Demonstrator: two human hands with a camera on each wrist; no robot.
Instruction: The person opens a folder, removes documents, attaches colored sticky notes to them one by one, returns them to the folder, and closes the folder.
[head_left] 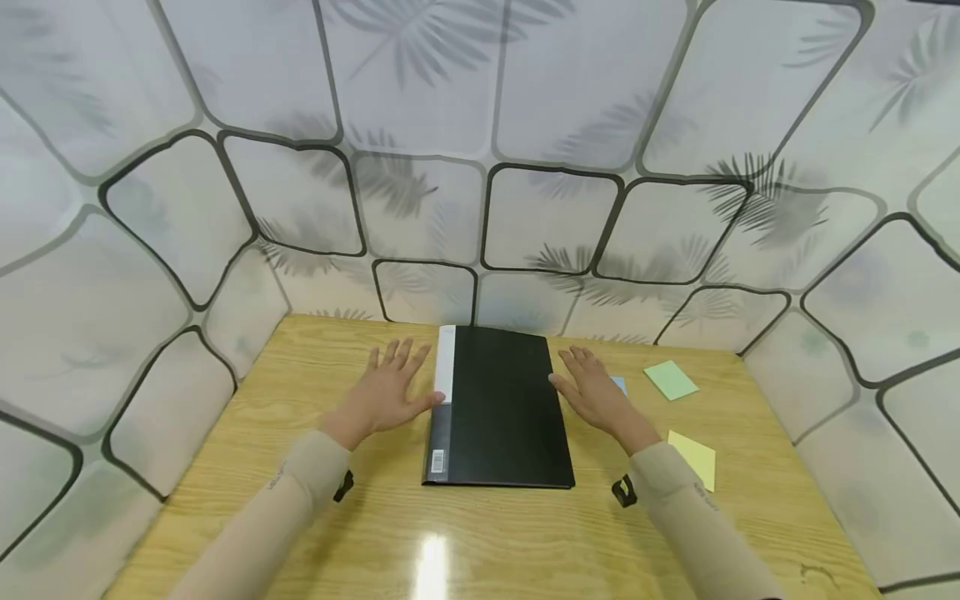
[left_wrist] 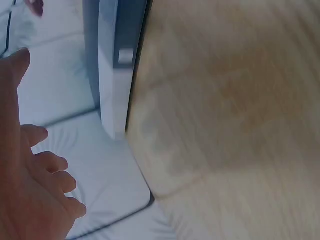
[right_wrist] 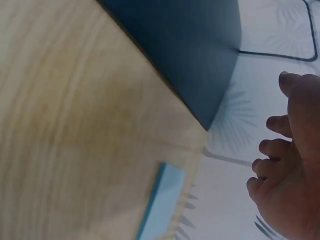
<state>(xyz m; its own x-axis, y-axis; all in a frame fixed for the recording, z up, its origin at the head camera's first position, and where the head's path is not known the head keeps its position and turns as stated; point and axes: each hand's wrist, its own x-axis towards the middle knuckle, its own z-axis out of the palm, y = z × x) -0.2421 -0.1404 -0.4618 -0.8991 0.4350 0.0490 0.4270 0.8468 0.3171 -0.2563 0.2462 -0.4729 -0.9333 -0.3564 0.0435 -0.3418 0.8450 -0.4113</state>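
A black folder (head_left: 506,408) with a white label strip along its spine lies closed on the wooden table. My left hand (head_left: 386,387) is spread beside the spine, its thumb at the folder's left edge; from the head view I cannot tell if it touches. On the other side, my right hand (head_left: 596,392) is held with fingers extended, its thumb by the folder's right edge. Both wrist views show the hands raised above the table with nothing in them. In the right wrist view a blue sticky-note pad (right_wrist: 162,200) lies near the folder's corner, partly hidden by my hand in the head view.
A green sticky-note pad (head_left: 671,380) and a yellow sticky-note pad (head_left: 693,460) lie on the table (head_left: 510,542) to the right, the yellow one partly behind my right sleeve. Patterned fabric walls (head_left: 420,208) enclose the table at the back and both sides.
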